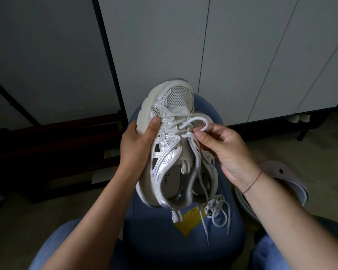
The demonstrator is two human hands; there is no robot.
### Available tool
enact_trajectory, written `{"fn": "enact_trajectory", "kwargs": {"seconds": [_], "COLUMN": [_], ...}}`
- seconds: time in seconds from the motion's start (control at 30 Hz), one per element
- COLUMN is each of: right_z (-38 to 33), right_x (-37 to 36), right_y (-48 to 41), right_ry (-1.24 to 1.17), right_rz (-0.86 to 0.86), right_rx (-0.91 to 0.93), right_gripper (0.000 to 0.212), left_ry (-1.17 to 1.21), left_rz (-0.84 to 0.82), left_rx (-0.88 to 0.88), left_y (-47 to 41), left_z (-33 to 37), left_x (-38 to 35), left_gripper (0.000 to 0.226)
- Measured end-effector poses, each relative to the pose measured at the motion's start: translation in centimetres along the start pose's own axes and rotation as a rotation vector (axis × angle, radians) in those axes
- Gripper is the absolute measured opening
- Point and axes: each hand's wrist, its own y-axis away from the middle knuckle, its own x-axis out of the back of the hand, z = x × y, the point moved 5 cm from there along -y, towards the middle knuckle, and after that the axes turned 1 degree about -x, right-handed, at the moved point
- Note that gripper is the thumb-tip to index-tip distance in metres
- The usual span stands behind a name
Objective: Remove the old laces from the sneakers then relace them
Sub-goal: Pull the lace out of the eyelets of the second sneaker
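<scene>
Sneaker: the white mesh sneaker (170,114) is at the centre of your view, toe at 12 o'clock and heel at 6, held above a blue stool (228,236). A second sneaker (209,166) lies against it at 3 o'clock.
Lace: the lace (198,120) runs only through the rows nearest the toe, and a loop of it arches up at about 1 o'clock.
Risk, pull: tug that loop sideways and the toe rows will likely cinch unevenly, or the tip may jam in an eyelet.
Risk, hold: you support one side only, so a sharp pull could twist the sneaker loose or knock its partner off the stool.
Risk, tangle: the loose lace (217,207) coiled at 5 o'clock could snag the dangling ends.
Left grip: your left hand (137,141) is clamped on the sneaker's side at 9 o'clock, thumb on top and fingers hidden beneath.
Right grip: your right hand (222,145) has thumb and forefinger together, pinching the loop.
Around: a pale slipper (287,178) lies on the floor at 4 o'clock.
</scene>
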Motion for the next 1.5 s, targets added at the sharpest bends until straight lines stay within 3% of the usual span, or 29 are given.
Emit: {"fn": "enact_trajectory", "kwargs": {"seconds": [0.17,0.33,0.43,0.57,0.63,0.7,0.9,1.0,1.1,1.23,1.3,1.5], "right_z": [0.2,0.0,-0.5,0.7,0.8,0.7,0.6,0.8,0.3,-1.0,-0.9,0.5], "right_x": [-0.1,-0.3,0.5,0.6,0.4,0.1,-0.5,-0.4,0.0,2.4,2.6,0.2], "right_y": [0.3,0.1,-0.4,-0.4,-0.4,-0.1,0.6,0.4,-0.2,-1.4,-1.5,-0.2], "right_ry": [-0.037,-0.573,-0.781,-0.632,-0.483,-0.304,-0.066,-0.173,-0.518,-0.848,-0.803,-0.286], "right_rz": [0.017,-0.044,-0.047,-0.007,-0.065,-0.065,0.081,0.092,0.074,0.071,0.04,-0.066], "right_rx": [-0.092,-0.357,-0.368,-0.317,-0.238,-0.13,0.01,-0.107,-0.244,-0.257,-0.26,-0.213], "right_gripper": [0.012,0.023,0.032,0.02,0.038,0.043,0.013,0.015,0.018,0.036,0.028,0.019], "left_ry": [0.012,0.016,0.01,0.0,-0.006,-0.005,0.006,0.003,0.005,0.008,0.004,0.007], "left_rz": [-0.025,-0.014,-0.011,-0.007,0.006,0.019,0.001,-0.013,-0.023,0.013,0.001,0.013], "left_rx": [-0.025,-0.027,-0.014,0.003,0.012,0.019,0.011,-0.006,-0.015,-0.026,-0.022,0.002], "left_y": [0.2,0.0,-0.1,0.0,-0.1,-0.2,-0.1,0.1,0.0,-0.2,-0.1,-0.2], "left_z": [0.3,0.2,0.0,-0.1,-0.1,-0.2,-0.3,-0.1,0.2,0.4,0.3,0.0], "left_x": [-0.3,-0.1,0.0,-0.2,0.0,0.2,0.1,-0.1,-0.1,0.3,0.2,0.1], "left_gripper": [0.054,0.057,0.056,0.058,0.058,0.055,0.065,0.064,0.063,0.06,0.055,0.054]}}
